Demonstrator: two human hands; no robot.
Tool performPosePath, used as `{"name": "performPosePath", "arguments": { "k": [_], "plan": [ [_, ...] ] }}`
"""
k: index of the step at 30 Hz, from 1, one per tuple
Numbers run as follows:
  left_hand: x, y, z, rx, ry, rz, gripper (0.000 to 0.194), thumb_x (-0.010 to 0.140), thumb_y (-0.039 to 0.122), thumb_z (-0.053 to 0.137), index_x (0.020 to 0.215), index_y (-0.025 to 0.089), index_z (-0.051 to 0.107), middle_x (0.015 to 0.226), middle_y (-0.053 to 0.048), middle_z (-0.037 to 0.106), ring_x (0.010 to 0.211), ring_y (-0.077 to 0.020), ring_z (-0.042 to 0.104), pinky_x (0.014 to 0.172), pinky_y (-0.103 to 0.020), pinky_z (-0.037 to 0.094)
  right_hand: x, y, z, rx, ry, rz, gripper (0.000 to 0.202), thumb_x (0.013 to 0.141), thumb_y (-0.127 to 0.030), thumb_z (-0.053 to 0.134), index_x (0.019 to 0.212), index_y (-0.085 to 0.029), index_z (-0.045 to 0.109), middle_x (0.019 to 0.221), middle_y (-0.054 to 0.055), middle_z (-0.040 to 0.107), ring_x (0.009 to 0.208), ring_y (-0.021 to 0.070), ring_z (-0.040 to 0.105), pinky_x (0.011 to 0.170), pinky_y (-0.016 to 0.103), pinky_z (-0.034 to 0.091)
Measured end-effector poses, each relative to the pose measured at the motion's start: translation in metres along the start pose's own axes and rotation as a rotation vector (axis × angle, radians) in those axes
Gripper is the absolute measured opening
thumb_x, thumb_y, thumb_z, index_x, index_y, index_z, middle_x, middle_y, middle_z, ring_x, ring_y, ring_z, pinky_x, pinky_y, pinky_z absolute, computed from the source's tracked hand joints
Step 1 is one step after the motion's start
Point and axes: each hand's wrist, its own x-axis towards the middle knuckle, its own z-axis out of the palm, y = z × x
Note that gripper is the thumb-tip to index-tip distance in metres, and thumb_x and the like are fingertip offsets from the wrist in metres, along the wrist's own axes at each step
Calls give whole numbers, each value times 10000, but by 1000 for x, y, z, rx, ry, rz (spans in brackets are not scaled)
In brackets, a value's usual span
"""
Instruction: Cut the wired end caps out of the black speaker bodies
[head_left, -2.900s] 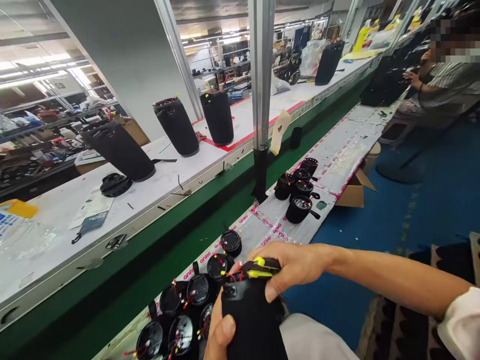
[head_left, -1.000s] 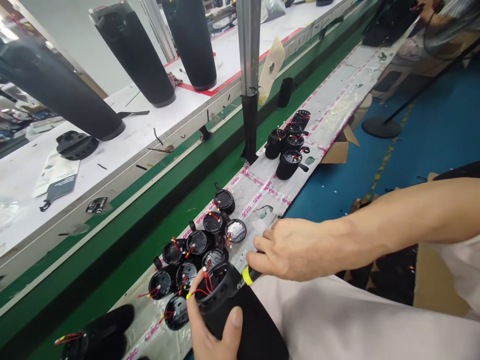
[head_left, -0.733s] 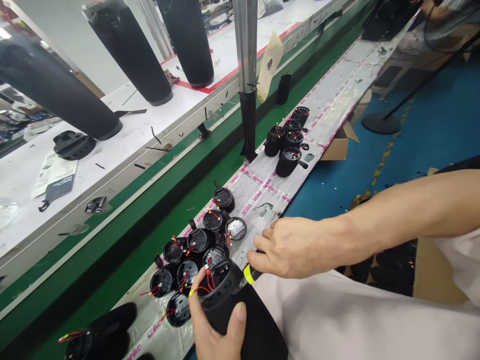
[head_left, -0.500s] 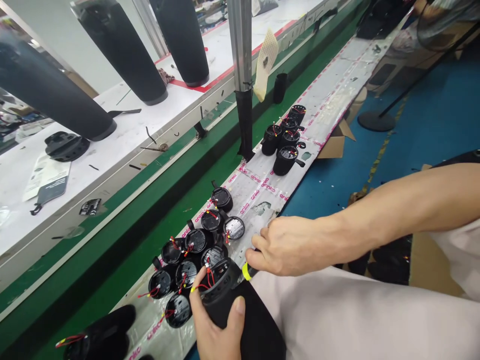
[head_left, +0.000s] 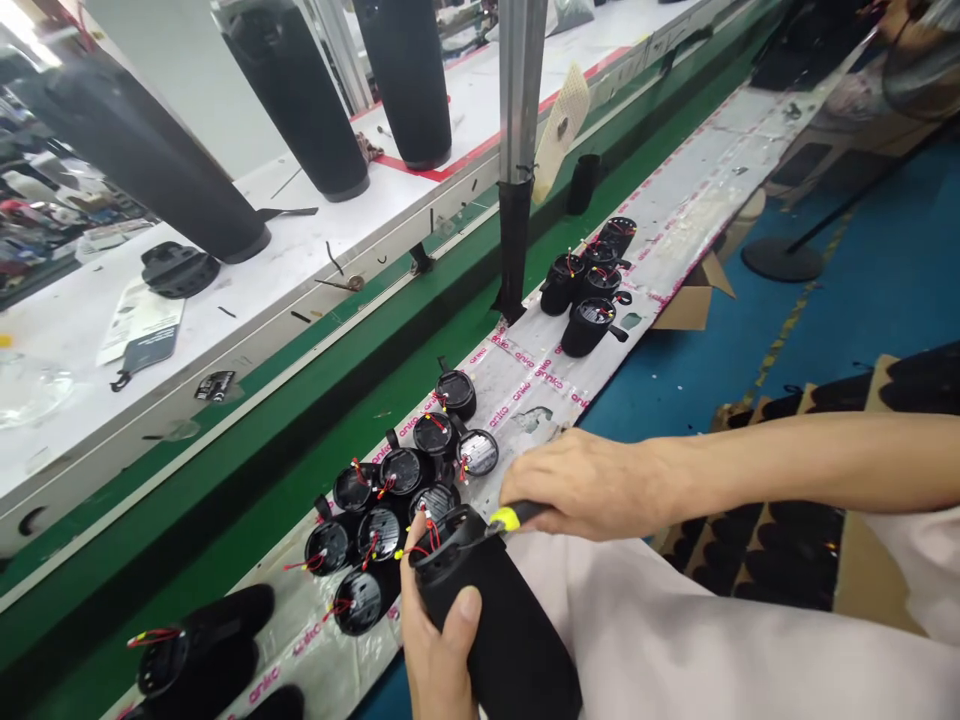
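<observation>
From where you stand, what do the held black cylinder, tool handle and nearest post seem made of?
Black cylinder: probably fabric, matte; side barely shines. Tool handle: perhaps smooth plastic or rubber, given solid yellow and black. Post: likely metal up high, grey with streaky sheen.

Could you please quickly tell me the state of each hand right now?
Left hand: closed around the black cylinder, near its wired end.
Right hand: closed on the black-and-yellow tool, whose tip is at that same end.

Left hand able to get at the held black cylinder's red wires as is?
Likely yes: the left hand holds the black cylinder right beside the red wires, nothing visibly between.
</observation>
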Motion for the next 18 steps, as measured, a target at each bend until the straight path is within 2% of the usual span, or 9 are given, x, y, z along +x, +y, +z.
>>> {"name": "performPosePath", "arguments": {
  "k": [4, 6, 9, 13, 18],
  "plan": [
    [0, 1, -3, 64, -34, 32, 969, 653, 645, 788, 1489, 281, 460, 1337, -103, 662, 1311, -376, 585, 1172, -491, 391, 9, -16, -1, -68, -137, -21, 197, 1043, -247, 584, 1221, -163, 586, 999, 35, 720, 840, 180, 679, 597, 298, 407],
    [-1, 2, -5, 149, -45, 77, 936, 690, 624, 787, 1489, 266, 456, 1387, -118, 627, 1346, -381, 550, 1198, -515, 343, 13, -21, -2, -156, -176, -38, 176, 1059, -295, 567, 1171, -163, 596, 912, 26, 700, 737, 173, 649, 538, 302, 337],
    [-3, 8, -5, 247, -55, 118, 913, 721, 604, 783, 1496, 263, 441, 1415, -123, 603, 1367, -376, 527, 1190, -523, 337, 16, -24, -1, -303, -229, -61, 268, 1075, -413, 533, 1043, -156, 601, 814, 22, 653, 610, 164, 585, 486, 326, 213],
    [-9, 17, -1, 298, -50, 107, 887, 750, 570, 761, 1511, 285, 406, 1415, -112, 609, 1344, -349, 546, 1165, -518, 351, 16, -25, 5, -386, -243, -97, 263, 1088, -396, 499, 1024, -156, 583, 794, 17, 627, 588, 165, 571, 483, 342, 159],
    [-19, 28, 7, 388, 40, 104, 778, 786, 456, 713, 1488, 283, 426, 1464, -98, 575, 1397, -326, 501, 1197, -487, 305, 16, -26, 8, -407, -226, -91, 213, 1093, -352, 477, 1043, -167, 569, 795, 16, 625, 579, 168, 562, 481, 346, 136]
  ]
}}
